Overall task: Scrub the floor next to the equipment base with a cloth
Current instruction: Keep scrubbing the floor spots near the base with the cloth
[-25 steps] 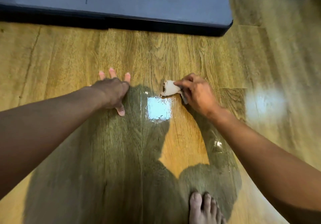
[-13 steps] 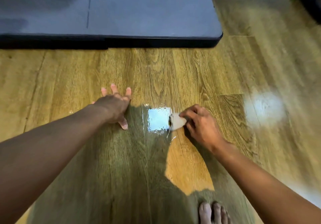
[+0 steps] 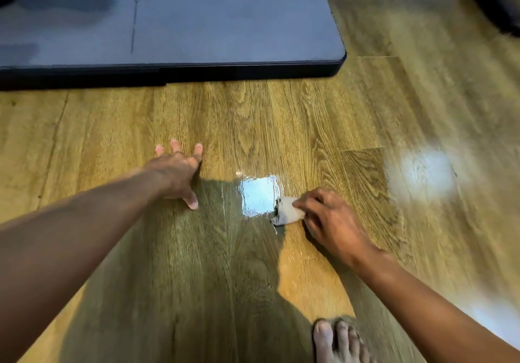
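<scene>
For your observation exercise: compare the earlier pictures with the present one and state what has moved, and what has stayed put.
The right hand has drawn the cloth back toward the person, away from the base, and it now sits at the glare patch's near right corner. It still pinches the cloth. The left hand stays flat on the floor, fingers spread. A bare foot remains at the bottom edge.

floor point(image 3: 253, 115) open between hands | equipment base point(image 3: 197, 39) blocks far side

glossy wood-plank floor point(image 3: 281, 126); bright glare point(image 3: 422, 171)
</scene>
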`<state>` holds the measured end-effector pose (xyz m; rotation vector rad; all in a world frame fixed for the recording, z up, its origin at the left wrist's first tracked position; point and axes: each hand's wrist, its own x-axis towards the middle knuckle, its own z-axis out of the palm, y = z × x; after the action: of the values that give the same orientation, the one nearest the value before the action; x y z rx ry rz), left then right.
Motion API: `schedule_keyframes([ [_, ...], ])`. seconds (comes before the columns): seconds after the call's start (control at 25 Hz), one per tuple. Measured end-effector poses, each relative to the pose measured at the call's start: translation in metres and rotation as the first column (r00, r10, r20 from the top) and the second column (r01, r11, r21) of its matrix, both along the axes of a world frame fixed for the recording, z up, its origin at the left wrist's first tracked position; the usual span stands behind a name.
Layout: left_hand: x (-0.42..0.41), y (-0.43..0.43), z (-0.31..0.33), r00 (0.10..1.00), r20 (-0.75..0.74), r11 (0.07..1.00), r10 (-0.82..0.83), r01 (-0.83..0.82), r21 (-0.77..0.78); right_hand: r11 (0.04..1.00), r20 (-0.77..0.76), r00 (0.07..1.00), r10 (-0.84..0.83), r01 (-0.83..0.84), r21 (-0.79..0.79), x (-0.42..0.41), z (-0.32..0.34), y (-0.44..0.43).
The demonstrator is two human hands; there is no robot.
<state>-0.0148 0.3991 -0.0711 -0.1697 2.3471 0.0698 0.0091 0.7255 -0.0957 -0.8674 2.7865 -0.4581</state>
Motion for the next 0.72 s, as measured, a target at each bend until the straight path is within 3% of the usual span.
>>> schedule_keyframes([
  [0.16,-0.016,0.023,0.002,0.997,-0.073,1.0,-0.015,0.016,0.014,0.976,0.009,0.979,0.204,-0.203,-0.081,0.046,-0.004,0.03],
  [0.24,-0.026,0.043,-0.001,0.998,-0.055,0.999,0.008,-0.006,0.047,0.97,0.012,0.975,0.223,-0.22,-0.104,0.022,-0.003,0.031],
  [0.4,-0.041,0.058,-0.001,0.997,-0.007,0.996,0.077,-0.077,0.053,0.997,-0.018,1.0,-0.008,0.007,-0.074,-0.069,-0.005,-0.005],
  [0.52,-0.04,0.057,0.0,0.995,-0.01,0.992,0.102,-0.101,0.071,0.996,-0.008,0.997,-0.076,0.075,-0.045,-0.078,-0.007,-0.009],
  [0.64,-0.039,0.058,-0.001,0.994,-0.016,0.989,0.109,-0.107,0.099,0.982,0.049,0.981,0.188,-0.187,-0.018,-0.041,0.005,0.011],
  [0.72,-0.04,0.057,-0.006,0.994,-0.03,0.989,0.107,-0.104,0.106,0.944,0.05,0.943,0.33,-0.33,-0.007,-0.062,0.007,0.016],
])
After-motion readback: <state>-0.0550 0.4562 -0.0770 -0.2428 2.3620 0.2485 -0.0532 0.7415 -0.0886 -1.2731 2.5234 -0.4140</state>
